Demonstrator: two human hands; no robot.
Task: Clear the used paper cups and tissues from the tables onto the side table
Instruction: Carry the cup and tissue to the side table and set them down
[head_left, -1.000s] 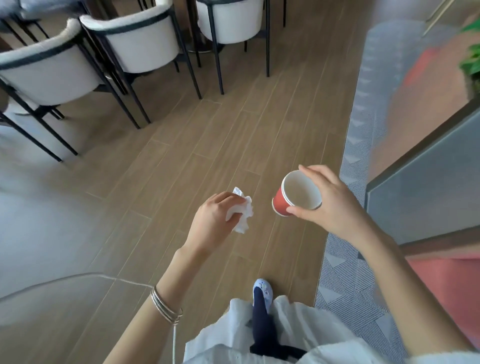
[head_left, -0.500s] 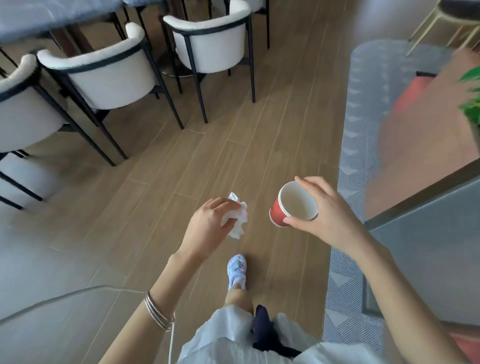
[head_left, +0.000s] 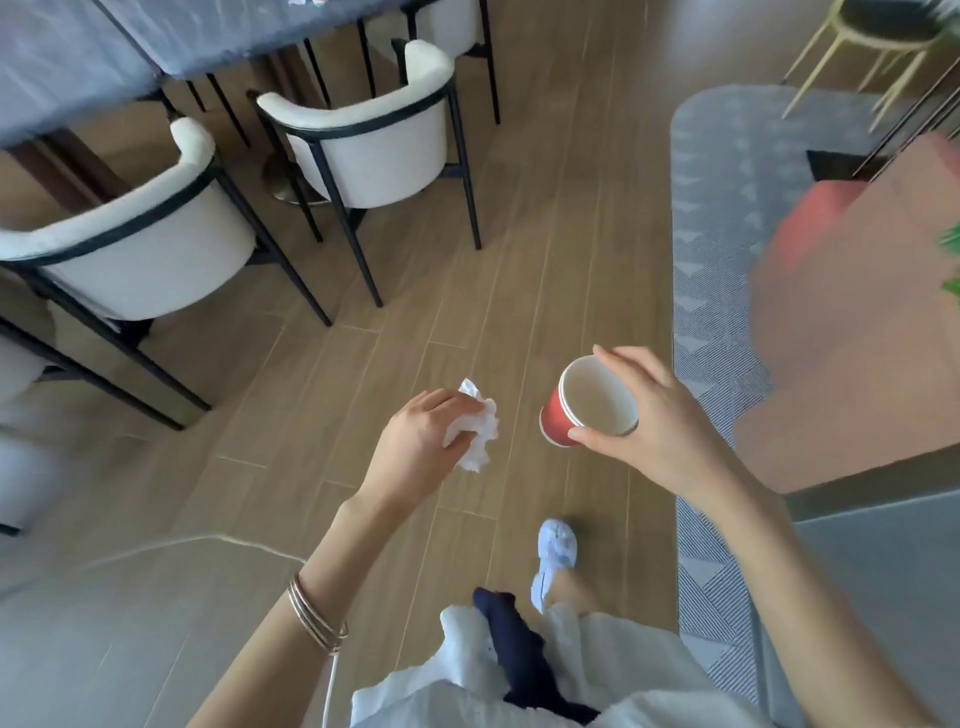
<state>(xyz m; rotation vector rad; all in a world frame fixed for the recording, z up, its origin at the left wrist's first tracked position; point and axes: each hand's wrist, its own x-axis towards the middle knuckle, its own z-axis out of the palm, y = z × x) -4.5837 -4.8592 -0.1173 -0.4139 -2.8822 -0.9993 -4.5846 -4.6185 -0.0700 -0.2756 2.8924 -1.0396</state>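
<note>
While you have walked on over the last second, the dark-topped desk (head_left: 78, 57) and its white chairs (head_left: 374, 135) have slid down into view at upper left, and your hold on both loads has not changed. Your left hand (head_left: 421, 447) keeps its fingers (head_left: 441, 402) curled tight round the crumpled tissue (head_left: 475, 436). Your right hand (head_left: 654, 431) pinches the red paper cup (head_left: 587, 405) by its rim, mouth tilted toward you and seemingly empty. Both things hang over the wooden floor (head_left: 467, 260), well apart from any desk. You are mid-carry, by my judgement: nothing is set down yet, and I cannot tell which surface is the side table. A white scrap (head_left: 306, 2) at the desk's far edge may be more to clear.
</note>
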